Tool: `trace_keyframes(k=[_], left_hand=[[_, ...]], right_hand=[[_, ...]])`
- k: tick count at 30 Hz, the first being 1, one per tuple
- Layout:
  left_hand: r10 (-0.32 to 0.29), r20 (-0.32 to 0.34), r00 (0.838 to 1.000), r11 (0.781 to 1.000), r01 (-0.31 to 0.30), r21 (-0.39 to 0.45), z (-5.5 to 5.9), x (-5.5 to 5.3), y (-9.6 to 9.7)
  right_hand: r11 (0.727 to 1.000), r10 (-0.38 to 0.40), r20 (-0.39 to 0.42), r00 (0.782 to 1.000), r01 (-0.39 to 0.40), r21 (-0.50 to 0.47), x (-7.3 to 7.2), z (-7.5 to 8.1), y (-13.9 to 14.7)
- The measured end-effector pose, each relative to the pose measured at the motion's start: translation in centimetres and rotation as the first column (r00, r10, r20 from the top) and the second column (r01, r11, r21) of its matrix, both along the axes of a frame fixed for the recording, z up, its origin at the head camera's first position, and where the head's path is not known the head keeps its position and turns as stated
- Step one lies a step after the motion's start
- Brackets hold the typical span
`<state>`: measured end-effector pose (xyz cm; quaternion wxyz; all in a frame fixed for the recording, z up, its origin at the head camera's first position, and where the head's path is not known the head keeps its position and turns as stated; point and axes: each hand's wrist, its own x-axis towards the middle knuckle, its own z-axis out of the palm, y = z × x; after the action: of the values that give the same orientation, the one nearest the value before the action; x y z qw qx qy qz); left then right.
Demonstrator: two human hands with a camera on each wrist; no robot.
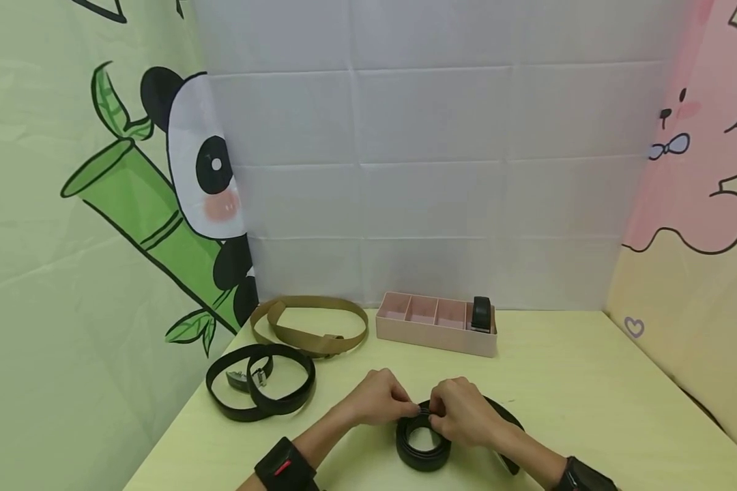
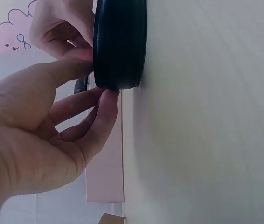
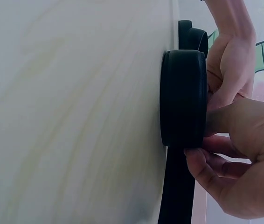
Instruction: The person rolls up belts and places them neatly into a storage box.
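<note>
A black belt (image 1: 422,461) lies on the table, wound into a tight round coil standing on its edge. Its loose tail (image 1: 505,413) curves out behind my right forearm. My left hand (image 1: 382,398) pinches the coil's far left rim with thumb and fingers. From the other side, my right hand (image 1: 465,412) pinches the upper right rim. In the left wrist view, the left fingertips (image 2: 109,95) meet the outer wall of the coil. The right wrist view shows the right thumb over the coil's top edge and fingers against its side, with the flat strap running off below.
A pink divided box (image 1: 436,335) stands at the back, a rolled black belt (image 1: 482,314) in its right-hand compartment. To the left lie a loosely looped black belt (image 1: 282,402) with a metal buckle and a tan belt (image 1: 310,341). Printed cloth walls border the table.
</note>
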<state>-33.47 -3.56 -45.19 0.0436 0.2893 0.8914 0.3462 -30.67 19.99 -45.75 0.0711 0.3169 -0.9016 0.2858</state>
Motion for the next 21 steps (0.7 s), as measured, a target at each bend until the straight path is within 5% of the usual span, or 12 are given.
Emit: trace_keyframes(k=[14,21], left_hand=[[-0.015,-0.152,0.988,0.983,-0.014,-0.184,0.2,0.3,2.2],[-0.003,-0.233,0.972,0.960,-0.062,-0.272,0.5,0.0,1.8]], right_hand=[[0.992,0.124,0.086,0.989,-0.124,-0.003,-0.6,0.9,2.1],[0.970,0.211,-0.031,0.977,-0.205,0.131,-1.3,2.3,7.7]])
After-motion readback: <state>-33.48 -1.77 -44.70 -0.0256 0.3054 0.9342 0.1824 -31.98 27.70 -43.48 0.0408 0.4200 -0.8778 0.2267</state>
